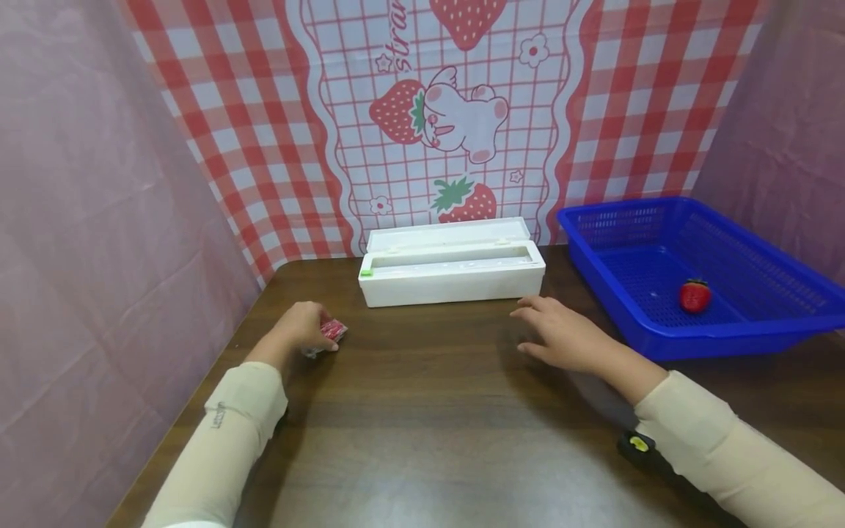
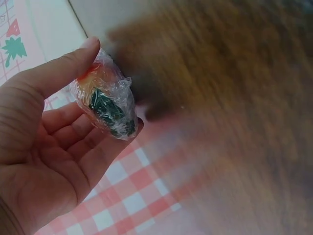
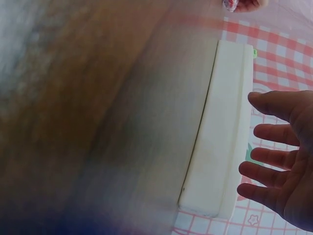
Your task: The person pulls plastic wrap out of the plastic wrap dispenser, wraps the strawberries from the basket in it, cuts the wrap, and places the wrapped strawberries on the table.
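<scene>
At the table's left side my left hand (image 1: 300, 328) pinches a strawberry (image 1: 334, 330) wrapped in clear film, its thumb on one side and fingers on the other. In the left wrist view the wrapped strawberry (image 2: 108, 100) shows red-orange skin and dark green leaves through the crinkled film. My right hand (image 1: 561, 334) hovers above the table with its fingers spread and holds nothing. Just beyond it, at the back, stands a long white cling film box (image 1: 455, 282) with its lid raised; the right wrist view shows the same box (image 3: 217, 132) beside the right fingers.
A blue plastic basket (image 1: 617, 308) stands at the back right with an unwrapped strawberry (image 1: 695, 295) inside. A small green tab (image 1: 366, 273) sits on the box's left end. Behind the brown table (image 1: 422, 411) hangs a red-checked strawberry cloth (image 1: 251, 125).
</scene>
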A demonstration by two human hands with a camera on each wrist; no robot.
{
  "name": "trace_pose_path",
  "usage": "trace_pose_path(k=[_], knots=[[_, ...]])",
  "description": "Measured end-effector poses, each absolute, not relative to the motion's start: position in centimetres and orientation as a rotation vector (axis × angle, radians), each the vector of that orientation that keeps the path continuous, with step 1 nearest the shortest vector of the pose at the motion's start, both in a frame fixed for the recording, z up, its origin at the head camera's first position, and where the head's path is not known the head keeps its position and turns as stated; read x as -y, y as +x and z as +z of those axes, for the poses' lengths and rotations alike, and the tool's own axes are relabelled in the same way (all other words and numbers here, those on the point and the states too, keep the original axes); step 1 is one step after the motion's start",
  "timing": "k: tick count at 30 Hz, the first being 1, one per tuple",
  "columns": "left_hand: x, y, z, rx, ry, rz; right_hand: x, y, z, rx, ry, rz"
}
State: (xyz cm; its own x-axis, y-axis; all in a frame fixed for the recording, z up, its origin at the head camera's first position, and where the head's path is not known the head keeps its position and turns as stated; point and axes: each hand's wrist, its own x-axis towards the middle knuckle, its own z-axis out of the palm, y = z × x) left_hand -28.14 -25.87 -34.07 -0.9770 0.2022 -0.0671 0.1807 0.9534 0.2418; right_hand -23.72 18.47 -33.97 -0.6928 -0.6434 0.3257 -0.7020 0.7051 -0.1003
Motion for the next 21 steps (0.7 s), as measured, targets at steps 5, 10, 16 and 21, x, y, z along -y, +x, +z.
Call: trace_pose_path(k=[5,10,16,21], knots=[[25.8,-28.2,-34.0,-2.978,0.23,0.382,-18.4,-23.8,-34.0,2.652,1.079,0.318],[25.9,-28.3,-33.8,-2.966,0.226,0.403,-18.2,-23.9,-33.7,2.667,1.073,0.326],[25.8,-28.3,-32.9,-3.025,0.322,0.366,-18.0,-24.1,-32.9,2.666,1.057,0.337],[25.1,-28.2,-31.9,-3.091,0.43,0.409,-17.9,-24.7,-32.5,2.644,1.035,0.38]])
